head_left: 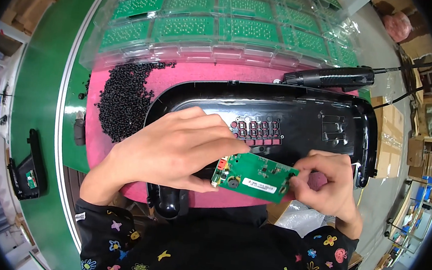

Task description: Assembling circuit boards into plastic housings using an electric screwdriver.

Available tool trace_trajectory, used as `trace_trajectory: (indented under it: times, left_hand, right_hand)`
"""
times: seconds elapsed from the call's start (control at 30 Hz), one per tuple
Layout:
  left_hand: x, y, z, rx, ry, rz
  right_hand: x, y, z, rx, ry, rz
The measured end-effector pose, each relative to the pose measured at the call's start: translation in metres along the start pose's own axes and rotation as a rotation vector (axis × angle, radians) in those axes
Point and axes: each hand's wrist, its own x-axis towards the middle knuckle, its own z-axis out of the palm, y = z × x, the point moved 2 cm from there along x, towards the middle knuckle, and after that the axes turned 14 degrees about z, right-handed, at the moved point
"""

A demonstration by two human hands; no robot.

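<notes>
A green circuit board with a white label, a round black part and a red connector is held up over the near side of a glossy black plastic housing. My left hand grips the board's left end between thumb and fingers. At the board's right end, my right hand pinches its edge; whether a small part is also between those fingers, I cannot tell. In the housing, a digit-shaped cutout panel shows beyond the board. The housing lies on a pink mat.
A heap of small black screws lies at the mat's left. Beyond the housing rests a black electric screwdriver with a cable. Clear trays of green boards stand at the back. Another black housing sits at far left; cardboard boxes stand right.
</notes>
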Motion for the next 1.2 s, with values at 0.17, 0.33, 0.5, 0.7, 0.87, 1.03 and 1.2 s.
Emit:
trace_trajectory:
  times: [0.17,0.33,0.5,0.7,0.87,1.03,1.2]
  left_hand:
    - [-0.001,-0.003,0.002,-0.056,-0.033,-0.014]
    - [-0.001,-0.008,-0.003,-0.047,-0.026,-0.106]
    - [-0.002,-0.013,-0.003,-0.031,-0.042,-0.128]
    - [-0.004,-0.018,0.002,-0.027,-0.085,-0.177]
    - [-0.005,-0.02,0.0,-0.028,-0.123,-0.229]
    - [-0.004,-0.023,-0.004,0.001,-0.081,-0.259]
    - [-0.003,-0.025,-0.011,-0.027,-0.109,-0.292]
  right_hand:
    - [-0.003,0.001,-0.003,0.005,-0.078,-0.067]
    - [0.001,-0.007,-0.003,0.014,-0.077,0.006]
    - [0.002,-0.003,0.003,-0.119,-0.047,-0.052]
    - [0.011,0.006,0.005,-0.166,-0.049,-0.103]
    - [0.018,0.003,0.005,-0.18,-0.03,-0.162]
    - [0.027,0.003,0.005,-0.217,-0.01,-0.172]
    - [0.038,0.002,0.002,-0.225,-0.034,-0.142]
